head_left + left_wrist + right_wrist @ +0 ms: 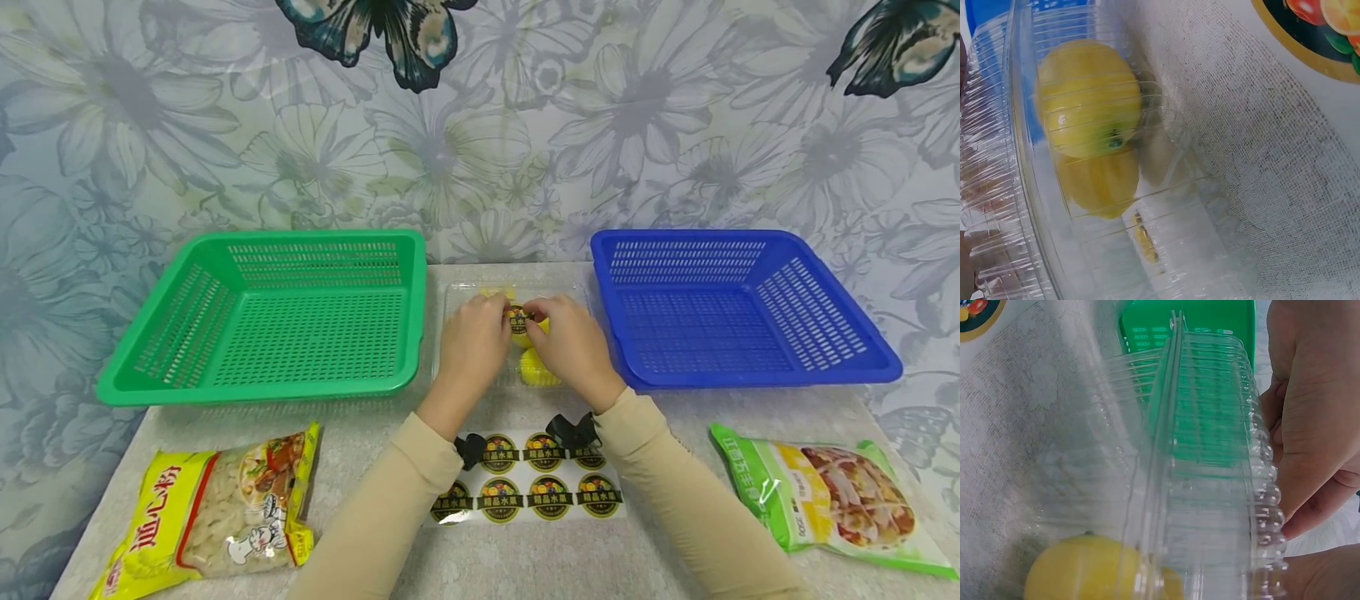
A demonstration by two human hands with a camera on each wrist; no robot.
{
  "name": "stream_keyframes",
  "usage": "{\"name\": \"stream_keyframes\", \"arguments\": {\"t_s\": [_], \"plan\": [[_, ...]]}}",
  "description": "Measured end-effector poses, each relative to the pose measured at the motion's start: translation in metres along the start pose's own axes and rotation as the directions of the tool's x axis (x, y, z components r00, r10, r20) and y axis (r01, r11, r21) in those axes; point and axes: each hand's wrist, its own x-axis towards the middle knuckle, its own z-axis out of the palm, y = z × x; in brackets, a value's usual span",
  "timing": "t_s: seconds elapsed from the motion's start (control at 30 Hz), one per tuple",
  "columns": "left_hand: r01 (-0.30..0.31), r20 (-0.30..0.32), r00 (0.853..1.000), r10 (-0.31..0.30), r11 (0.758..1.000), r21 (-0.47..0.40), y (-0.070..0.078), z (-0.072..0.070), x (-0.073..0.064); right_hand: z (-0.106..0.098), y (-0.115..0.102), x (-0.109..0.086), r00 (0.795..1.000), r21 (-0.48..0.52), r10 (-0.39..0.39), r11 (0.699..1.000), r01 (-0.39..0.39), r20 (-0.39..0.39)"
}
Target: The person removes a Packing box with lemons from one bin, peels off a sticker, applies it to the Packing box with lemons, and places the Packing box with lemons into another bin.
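Observation:
My left hand [475,337] and right hand [572,342] meet above a clear lidded plastic box [573,293]. Between their fingertips is a round black-and-gold fruit sticker [517,320]. The left fingers pinch its left edge, and the right thumb and finger pinch its right edge. Yellow lemons [538,367] lie inside the box. Through its ribbed wall, the left wrist view shows one lemon [1088,94] in front of another. The right wrist view has the box's lid rim [1160,456] upright in the middle, with a lemon [1079,570] low down.
A sheet of round stickers [501,498] lies in front of the box. The green basket [416,333] stands left, the blue basket [611,325] right. A yellow pasta bag [217,508] is at front left, a green-and-white food bag [832,500] at front right. A patterned wall rises behind.

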Motion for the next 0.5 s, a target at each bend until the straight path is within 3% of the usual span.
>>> {"name": "stream_keyframes", "arguments": {"t_s": [0.5], "plan": [[-0.004, 0.008, 1.0, 0.004, 1.0, 0.004, 0.0027, 0.0049, -0.0016, 0.0043, 0.0024, -0.0015, 1.0, -0.031, 0.011, 0.999, -0.012, -0.011]]}}
